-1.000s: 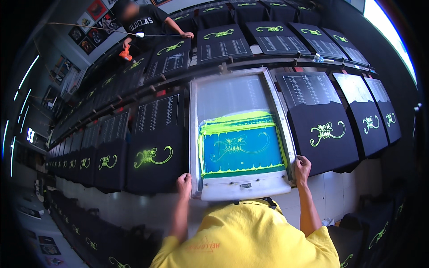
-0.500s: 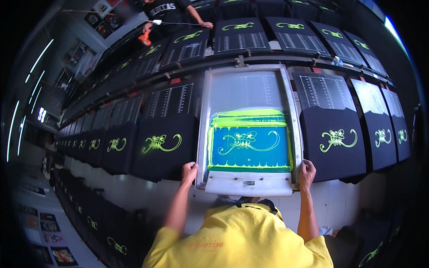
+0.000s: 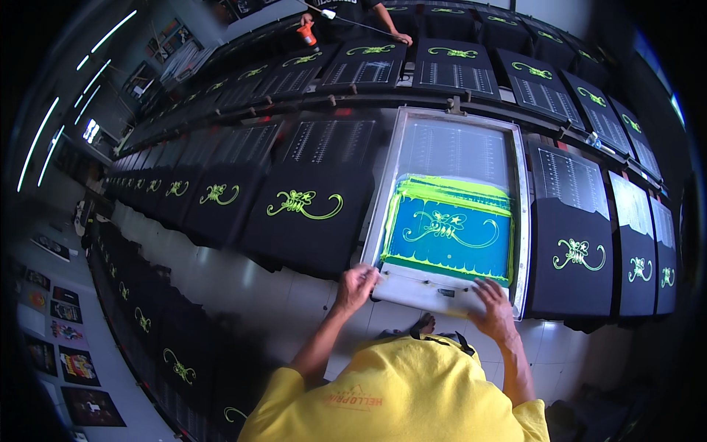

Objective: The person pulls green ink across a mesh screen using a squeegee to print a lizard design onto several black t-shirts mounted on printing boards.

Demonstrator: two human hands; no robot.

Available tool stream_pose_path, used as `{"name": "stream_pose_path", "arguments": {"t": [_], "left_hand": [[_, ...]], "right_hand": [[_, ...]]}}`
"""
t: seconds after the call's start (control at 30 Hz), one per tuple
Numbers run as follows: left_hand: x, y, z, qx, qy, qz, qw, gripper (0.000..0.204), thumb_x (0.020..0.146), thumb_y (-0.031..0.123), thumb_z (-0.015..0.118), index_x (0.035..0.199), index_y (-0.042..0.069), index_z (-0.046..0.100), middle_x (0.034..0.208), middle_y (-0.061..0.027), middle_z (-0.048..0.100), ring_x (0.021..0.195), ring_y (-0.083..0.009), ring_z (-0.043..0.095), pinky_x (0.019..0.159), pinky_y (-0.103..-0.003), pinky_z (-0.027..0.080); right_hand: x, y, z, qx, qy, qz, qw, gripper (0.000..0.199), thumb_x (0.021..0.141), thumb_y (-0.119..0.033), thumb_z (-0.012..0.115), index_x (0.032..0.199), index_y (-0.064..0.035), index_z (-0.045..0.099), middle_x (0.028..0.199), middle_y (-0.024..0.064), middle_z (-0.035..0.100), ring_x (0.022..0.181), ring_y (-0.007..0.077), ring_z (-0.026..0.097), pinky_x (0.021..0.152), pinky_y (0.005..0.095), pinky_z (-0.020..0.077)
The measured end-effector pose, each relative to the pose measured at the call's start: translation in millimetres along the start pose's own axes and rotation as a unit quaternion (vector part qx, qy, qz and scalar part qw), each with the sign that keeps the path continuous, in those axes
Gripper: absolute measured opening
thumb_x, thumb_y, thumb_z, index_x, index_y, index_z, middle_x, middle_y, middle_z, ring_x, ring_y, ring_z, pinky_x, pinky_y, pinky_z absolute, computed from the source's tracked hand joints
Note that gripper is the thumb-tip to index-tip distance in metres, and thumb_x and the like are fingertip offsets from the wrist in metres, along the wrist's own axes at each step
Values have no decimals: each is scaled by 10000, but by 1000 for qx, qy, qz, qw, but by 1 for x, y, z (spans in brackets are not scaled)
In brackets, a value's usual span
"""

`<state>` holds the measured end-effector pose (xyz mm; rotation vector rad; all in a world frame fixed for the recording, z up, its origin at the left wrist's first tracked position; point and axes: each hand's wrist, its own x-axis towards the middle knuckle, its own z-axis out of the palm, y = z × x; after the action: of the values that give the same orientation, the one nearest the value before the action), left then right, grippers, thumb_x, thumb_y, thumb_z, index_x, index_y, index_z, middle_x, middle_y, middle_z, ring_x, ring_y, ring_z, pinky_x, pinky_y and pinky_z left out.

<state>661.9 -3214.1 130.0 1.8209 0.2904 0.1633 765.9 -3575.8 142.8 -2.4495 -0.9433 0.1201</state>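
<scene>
- My left hand now grips the printing screen at its near left corner.
- My right hand has moved inward, lying flat on its near edge.
- The screen lies one black shirt further right.

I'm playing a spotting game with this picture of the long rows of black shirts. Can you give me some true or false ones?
1. The left hand grips the near left corner of the metal-framed printing screen. True.
2. The ink on the screen is red. False: it is bright yellow-green over a blue mesh.
3. The right hand rests on the screen's near edge. True.
4. The black shirt with the green swirl print lies right of the screen. False: it lies to its left.
5. The person wears a yellow shirt. True.
</scene>
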Motion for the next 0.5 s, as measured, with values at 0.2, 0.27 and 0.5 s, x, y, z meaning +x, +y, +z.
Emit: {"name": "stream_pose_path", "arguments": {"t": [0.2, 0.27, 0.5], "left_hand": [[-41, -3, 58, -189, -312, -153, 918, 375, 1022, 327, 523, 1045, -13, 679, 1001, -91, 701, 918, -153, 670, 762, -294, 543], [-46, -29, 87, -190, -332, -231, 895, 424, 1026, 388, 502, 1163, 7, 630, 1026, -96, 693, 874, -157, 674, 721, -286, 548], [-44, -49, 148, -309, -309, -304, 847, 444, 1037, 399, 448, 1263, 37, 567, 964, -99, 699, 567, -77, 574, 421, -194, 396]], "right_hand": [[0, -24, 5, -100, -101, -92, 986, 667, 692, -44, 687, 1341, -78, 536, 1372, 88, 553, 1228, 328, 513, 989, 450, 463], [11, -24, 5, -106, -82, -96, 986, 655, 694, -49, 673, 1331, -62, 519, 1297, 112, 578, 1167, 325, 548, 954, 441, 473], [25, -12, 21, -179, -35, -24, 983, 473, 700, -158, 753, 1134, -67, 589, 1141, 93, 614, 1089, 271, 583, 909, 421, 465]]}}
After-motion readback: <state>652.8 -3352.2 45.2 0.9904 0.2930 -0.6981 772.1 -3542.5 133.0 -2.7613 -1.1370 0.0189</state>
